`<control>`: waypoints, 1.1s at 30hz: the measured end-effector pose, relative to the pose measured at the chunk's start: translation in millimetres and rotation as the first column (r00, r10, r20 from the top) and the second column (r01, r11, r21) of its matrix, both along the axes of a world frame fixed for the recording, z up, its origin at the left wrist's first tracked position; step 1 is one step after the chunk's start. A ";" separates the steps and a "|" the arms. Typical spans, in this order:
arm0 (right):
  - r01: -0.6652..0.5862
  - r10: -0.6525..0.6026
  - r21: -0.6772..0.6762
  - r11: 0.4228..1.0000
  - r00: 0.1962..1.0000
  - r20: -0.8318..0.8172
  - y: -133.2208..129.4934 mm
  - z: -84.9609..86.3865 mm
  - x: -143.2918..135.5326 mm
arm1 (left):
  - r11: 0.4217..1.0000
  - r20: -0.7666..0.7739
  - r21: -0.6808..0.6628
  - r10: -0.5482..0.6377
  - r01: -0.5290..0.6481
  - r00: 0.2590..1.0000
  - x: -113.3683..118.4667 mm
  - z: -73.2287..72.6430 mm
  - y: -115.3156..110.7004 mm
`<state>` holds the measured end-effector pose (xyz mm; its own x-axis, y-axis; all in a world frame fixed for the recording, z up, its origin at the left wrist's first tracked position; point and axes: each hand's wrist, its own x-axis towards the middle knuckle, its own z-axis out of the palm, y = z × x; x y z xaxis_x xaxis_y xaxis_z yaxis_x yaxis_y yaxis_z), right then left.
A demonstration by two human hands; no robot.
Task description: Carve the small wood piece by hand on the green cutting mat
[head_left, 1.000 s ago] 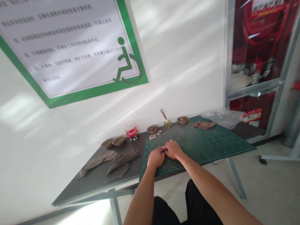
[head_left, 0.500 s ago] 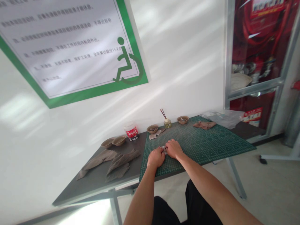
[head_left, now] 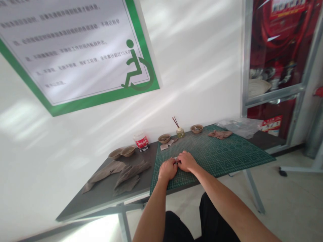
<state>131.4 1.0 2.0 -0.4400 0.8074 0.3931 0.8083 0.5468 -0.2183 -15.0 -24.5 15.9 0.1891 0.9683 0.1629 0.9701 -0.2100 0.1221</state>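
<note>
Side by side on the green cutting mat (head_left: 222, 156), my left hand (head_left: 168, 168) and my right hand (head_left: 186, 161) meet with fingers curled inward. Between their fingertips is a small pale flat piece (head_left: 176, 159), mostly covered, so its exact kind is unclear. Both hands are closed on it, close to the mat's surface. Beyond them, small pale squares (head_left: 164, 147) lie beside a shallow bowl (head_left: 164, 138) holding small bits.
Driftwood-like brown pieces (head_left: 131, 174) and two bowls (head_left: 128, 151) occupy the table's left side. A red-labelled tub (head_left: 141, 141), a glass bottle with sticks (head_left: 180, 132) and another bowl (head_left: 196, 128) stand along the wall. A brown cloth (head_left: 220, 134) and clear plastic (head_left: 239, 126) lie right.
My right hand has shifted slightly left, closer to my left hand, and less of the pale piece shows between them. My left hand stays nearly in place.
</note>
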 end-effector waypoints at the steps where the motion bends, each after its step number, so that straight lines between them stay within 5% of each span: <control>1: 0.004 -0.004 -0.002 1.000 1.000 -0.002 -0.6 -0.2 -0.1 | 1.000 0.002 -0.004 0.003 -0.003 1.000 -0.1 0.0 0.2; 12: 0.144 -0.143 0.022 0.989 0.989 -0.036 3.2 -3.6 -1.8 | 0.999 -0.037 0.027 -0.027 0.028 0.999 2.9 4.8 -4.8; 33: 0.064 -0.064 -0.013 0.998 0.998 -0.009 8.1 -0.6 -0.1 | 1.000 -0.016 -0.006 -0.005 0.005 1.000 4.3 6.7 -5.7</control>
